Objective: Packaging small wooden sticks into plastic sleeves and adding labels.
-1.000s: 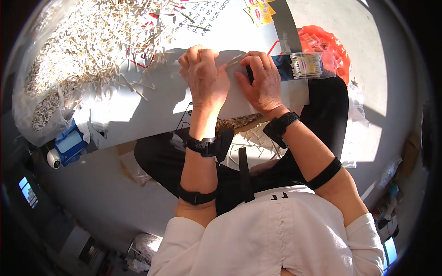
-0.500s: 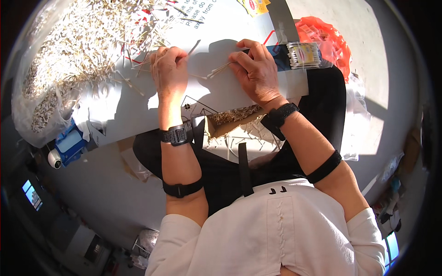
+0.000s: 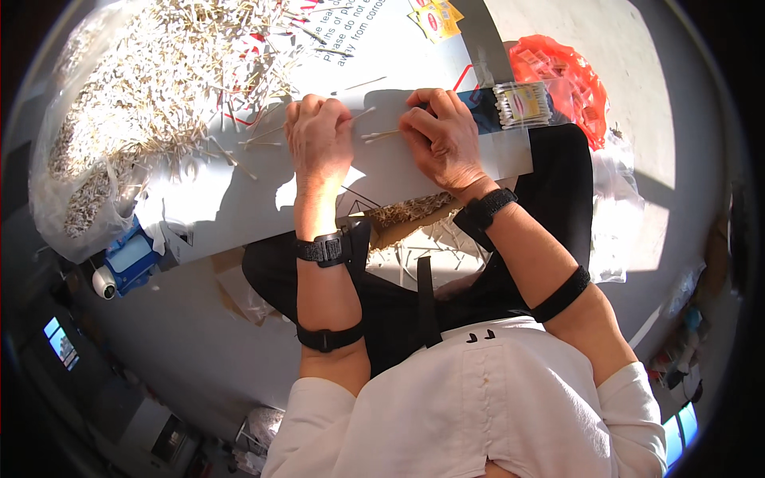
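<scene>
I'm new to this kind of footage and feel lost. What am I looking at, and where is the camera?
No machine here, just a person's bare left hand and bare right hand. A wide fisheye camera worn on the head looks down, so straight edges bend. On the pale grey printed board, a heap of thin white-tipped cotton swabs lies at left, small yellow cards at the far side, and a clear plastic pack of swabs with a yellow label near the right edge. The right hand pinches a few loose white-tipped swabs; another swab shows beside the left hand, though whether it is gripped I cannot tell.
</scene>
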`<state>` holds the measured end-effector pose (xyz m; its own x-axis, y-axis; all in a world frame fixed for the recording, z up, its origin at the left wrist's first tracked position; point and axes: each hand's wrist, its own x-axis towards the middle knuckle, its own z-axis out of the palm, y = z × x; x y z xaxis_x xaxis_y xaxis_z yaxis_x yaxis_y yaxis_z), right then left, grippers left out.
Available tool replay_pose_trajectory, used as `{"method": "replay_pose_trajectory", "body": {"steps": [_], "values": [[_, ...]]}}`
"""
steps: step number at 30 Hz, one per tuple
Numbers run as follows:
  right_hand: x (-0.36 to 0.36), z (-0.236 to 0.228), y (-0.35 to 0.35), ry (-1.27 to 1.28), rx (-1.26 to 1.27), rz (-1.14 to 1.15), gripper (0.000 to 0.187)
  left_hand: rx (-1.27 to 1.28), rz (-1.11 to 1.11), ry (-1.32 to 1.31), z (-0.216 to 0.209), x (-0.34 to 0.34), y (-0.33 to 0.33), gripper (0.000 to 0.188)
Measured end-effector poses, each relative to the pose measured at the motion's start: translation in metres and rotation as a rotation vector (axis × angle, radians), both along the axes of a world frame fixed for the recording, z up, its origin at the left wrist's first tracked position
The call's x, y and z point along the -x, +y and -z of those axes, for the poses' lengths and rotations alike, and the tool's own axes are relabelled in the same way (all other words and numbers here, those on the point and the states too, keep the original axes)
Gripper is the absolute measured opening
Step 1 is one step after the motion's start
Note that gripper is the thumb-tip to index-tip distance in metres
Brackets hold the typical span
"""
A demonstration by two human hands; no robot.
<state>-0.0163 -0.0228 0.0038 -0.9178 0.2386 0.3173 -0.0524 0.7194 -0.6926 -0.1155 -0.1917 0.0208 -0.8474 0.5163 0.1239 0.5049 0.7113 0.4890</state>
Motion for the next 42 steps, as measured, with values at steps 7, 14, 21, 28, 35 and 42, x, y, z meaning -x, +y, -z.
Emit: {"method": "replay_pose_trajectory", "body": {"steps": [7, 14, 21, 28, 35, 42], "values": [[-0.003, -0.005, 0.003, -0.013, 0.023, -0.007, 0.016, -0.151, -0.43, 0.167, 0.002, 0.047, -0.01, 0.019], [-0.002, -0.005, 0.001, -0.038, 0.012, -0.006, 0.02, 0.23, -0.364, 0.261, 0.013, 0.112, -0.018, 0.01], [-0.004, -0.002, 0.005, -0.014, 0.019, -0.005, 0.018, -0.047, -0.111, 0.025, 0.001, 0.114, -0.022, 0.014], [-0.002, -0.003, 0.001, -0.002, 0.032, -0.006, 0.016, -0.202, 0.05, -0.208, -0.007, 0.061, 0.008, 0.013], [-0.003, 0.001, 0.004, 0.024, 0.002, 0.018, 0.015, -0.376, -0.132, -0.197, 0.003, 0.08, -0.002, 0.02], [-0.001, -0.004, 0.0, 0.024, 0.021, 0.007, 0.016, -0.216, -0.123, 0.063, 0.009, 0.116, -0.015, 0.019]]}}
